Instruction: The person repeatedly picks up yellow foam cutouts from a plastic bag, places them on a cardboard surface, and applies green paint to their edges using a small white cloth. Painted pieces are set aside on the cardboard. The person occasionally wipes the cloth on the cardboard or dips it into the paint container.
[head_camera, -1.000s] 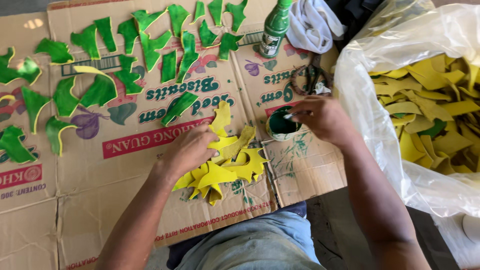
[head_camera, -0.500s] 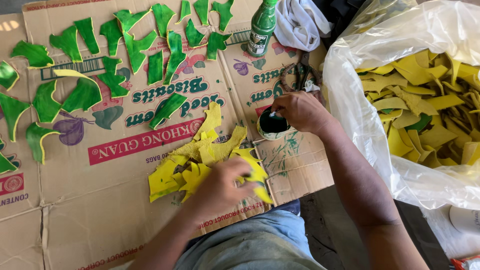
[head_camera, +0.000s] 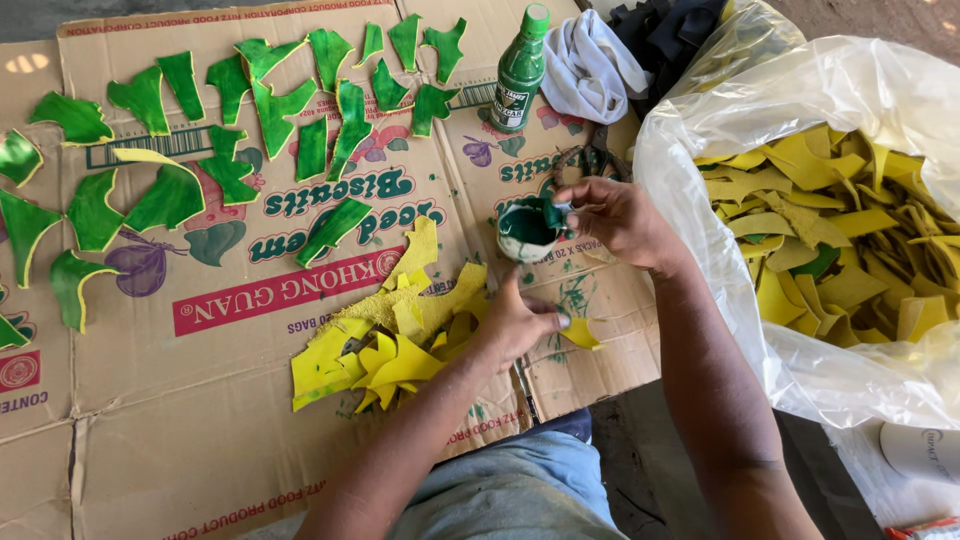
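My right hand (head_camera: 618, 215) is pinched on a small brush whose tip sits in a little cup of green paint (head_camera: 527, 228) on the flattened cardboard (head_camera: 200, 400). Just below the cup, my left hand (head_camera: 518, 322) grips a small yellow piece (head_camera: 582, 334) at its fingertips and presses it on the cardboard. A pile of yellow cut pieces (head_camera: 390, 340) lies to the left of that hand. Several green-painted pieces (head_camera: 270, 100) are spread over the far and left part of the cardboard.
A green paint bottle (head_camera: 520, 70) stands at the far edge beside a white cloth (head_camera: 590, 65). A large clear plastic bag (head_camera: 800, 100) full of yellow scraps (head_camera: 840, 230) fills the right side. My lap in blue shorts (head_camera: 520, 490) is at the near edge.
My left hand left the yellow pile and moved right with one small yellow piece, stopping under the cup. My right hand stayed at the paint cup.
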